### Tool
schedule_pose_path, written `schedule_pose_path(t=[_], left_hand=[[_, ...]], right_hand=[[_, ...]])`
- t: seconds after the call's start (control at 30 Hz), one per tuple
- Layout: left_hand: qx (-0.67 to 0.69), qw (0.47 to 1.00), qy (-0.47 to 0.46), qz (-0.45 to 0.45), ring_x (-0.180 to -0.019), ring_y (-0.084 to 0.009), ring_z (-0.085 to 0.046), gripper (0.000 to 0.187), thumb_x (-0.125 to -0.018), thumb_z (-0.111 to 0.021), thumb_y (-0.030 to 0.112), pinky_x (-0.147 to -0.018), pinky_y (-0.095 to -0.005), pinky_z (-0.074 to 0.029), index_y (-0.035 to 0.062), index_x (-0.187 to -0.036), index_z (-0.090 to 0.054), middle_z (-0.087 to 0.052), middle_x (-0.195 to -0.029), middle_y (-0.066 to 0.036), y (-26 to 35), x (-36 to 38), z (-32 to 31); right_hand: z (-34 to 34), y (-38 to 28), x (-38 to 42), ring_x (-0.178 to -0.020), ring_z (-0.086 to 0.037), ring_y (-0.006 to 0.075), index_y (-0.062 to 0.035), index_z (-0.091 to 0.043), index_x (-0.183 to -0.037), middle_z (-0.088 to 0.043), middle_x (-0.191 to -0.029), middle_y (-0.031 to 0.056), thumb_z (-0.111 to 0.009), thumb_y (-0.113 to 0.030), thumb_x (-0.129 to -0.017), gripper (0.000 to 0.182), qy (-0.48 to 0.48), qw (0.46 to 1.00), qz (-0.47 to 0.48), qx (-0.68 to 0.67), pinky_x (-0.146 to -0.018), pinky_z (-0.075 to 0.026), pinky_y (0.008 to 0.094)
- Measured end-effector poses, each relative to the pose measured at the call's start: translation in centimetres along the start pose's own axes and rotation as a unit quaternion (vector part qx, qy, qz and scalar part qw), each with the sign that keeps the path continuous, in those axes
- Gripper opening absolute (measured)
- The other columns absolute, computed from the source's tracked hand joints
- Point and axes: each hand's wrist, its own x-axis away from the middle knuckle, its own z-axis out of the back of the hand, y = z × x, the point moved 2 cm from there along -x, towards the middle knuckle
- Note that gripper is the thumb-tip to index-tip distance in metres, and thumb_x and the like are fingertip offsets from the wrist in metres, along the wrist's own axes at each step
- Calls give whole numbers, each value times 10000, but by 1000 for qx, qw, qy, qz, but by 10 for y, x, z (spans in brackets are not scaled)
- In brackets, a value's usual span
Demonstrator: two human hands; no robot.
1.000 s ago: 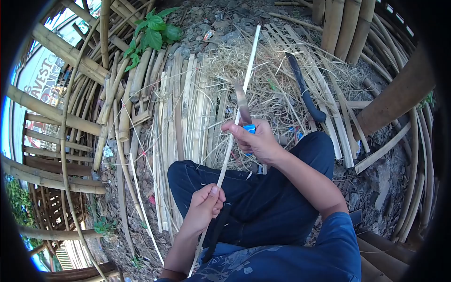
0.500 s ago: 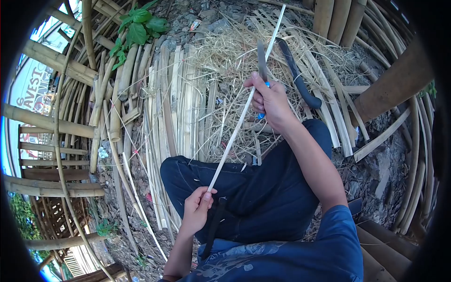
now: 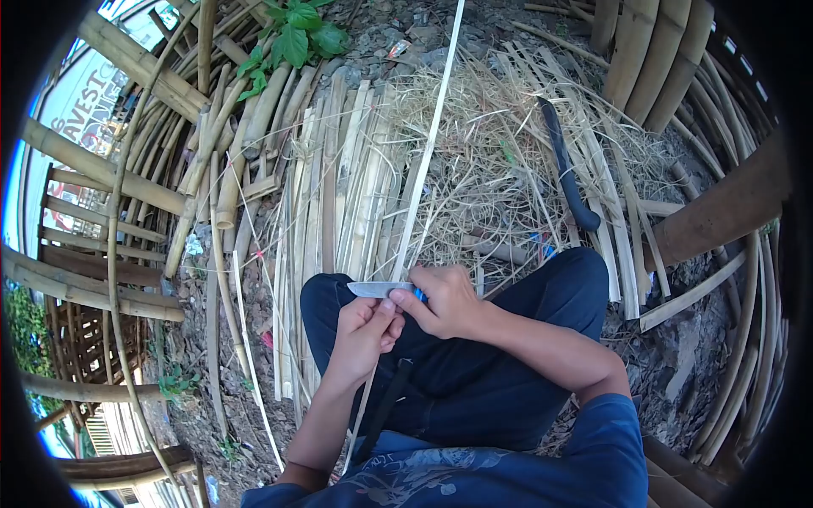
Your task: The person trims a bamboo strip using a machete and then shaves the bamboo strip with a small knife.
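Note:
A long, pale bamboo strip [image 3: 432, 144] runs from the top of the view down through both hands toward my lap. My left hand [image 3: 360, 334] is closed around its lower part, fingers curled and thumb on top. In my right hand [image 3: 446, 300] is a knife [image 3: 370, 289] with a blue handle, mostly covered by the fingers. Its blade points left and lies across the strip, just above my left thumb. The hands are close together over my crossed legs, and the exact contact between blade and strip is hard to make out.
Thin shavings [image 3: 474, 144] are heaped in front of my legs. Split bamboo slats [image 3: 339, 195] lie to their left. A black curved object [image 3: 566, 169] rests on the right-hand slats. Bamboo poles [image 3: 720, 195] stand or lean right, and a bamboo fence [image 3: 102, 169] is at left.
My right hand has come down and left with the knife, its blade turning from upright to leftward. My left hand has risen slightly, and more of the strip extends upward.

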Motion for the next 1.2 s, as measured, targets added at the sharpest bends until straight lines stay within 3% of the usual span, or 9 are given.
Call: schedule_pose_path(t=[0.07,0.2,0.47,0.53,0.63,0.87,0.93,1.2], left_hand=[[4,999,-35,37,-534,-22,-382,95,-1005,-537,113,-452,-187,-281,54,-939,-571,-508,-683,10,-4,-1,0],[53,997,-14,48,-517,-31,-373,79,-1007,-506,127,-443,-179,-263,69,-962,-533,-465,-667,14,-10,-6,-7],[70,996,29,45,-498,-6,-324,42,-993,-505,122,-430,-182,-204,94,-977,-533,-433,-649,46,-14,-11,-18],[70,996,50,34,-488,9,-323,138,-977,-488,81,-416,-188,-225,108,-855,-548,-443,-646,66,-11,-9,-21],[27,998,48,19,-499,1,-304,126,-1006,-485,143,-426,-186,-193,96,-908,-548,-409,-649,61,-14,-10,-18],[23,999,41,16,-486,-16,-288,225,-1037,-477,209,-423,-202,-188,63,-877,-538,-399,-641,52,-14,-7,-20],[20,999,43,16,-484,-22,-278,265,-1046,-468,235,-425,-206,-186,51,-866,-529,-392,-637,48,-12,-6,-22],[28,999,16,6,-489,-18,-260,281,-1053,-457,247,-429,-205,-183,63,-850,-521,-368,-634,55,-6,-6,-27]], right_hand=[[-5,0,2,-478,-568,328,-40,-521,-660,-530,-540,146,-636,-403,-899,450,0,999,39,37,-462,-446,407],[-11,0,3,-488,-579,318,-19,-553,-720,-538,-550,139,-615,-456,-898,476,36,993,95,58,-453,-446,407],[-1,7,-6,-462,-578,308,-14,-558,-704,-533,-534,137,-619,-451,-895,481,-1,987,117,111,-441,-459,391],[-1,11,-7,-465,-584,303,-25,-540,-673,-537,-535,136,-627,-450,-887,484,0,982,140,131,-442,-465,386],[3,7,-11,-460,-581,295,-36,-519,-643,-540,-535,134,-640,-459,-873,496,10,976,139,165,-443,-462,385],[12,19,-14,-447,-528,276,-45,-494,-669,-487,-538,96,-630,-485,-870,503,30,962,170,213,-434,-414,380],[12,20,-14,-449,-536,263,-58,-488,-620,-491,-520,95,-654,-506,-838,526,42,954,187,231,-441,-422,366],[24,25,-19,-453,-512,248,-73,-478,-612,-473,-526,77,-640,-548,-832,548,58,940,204,266,-444,-410,361]])
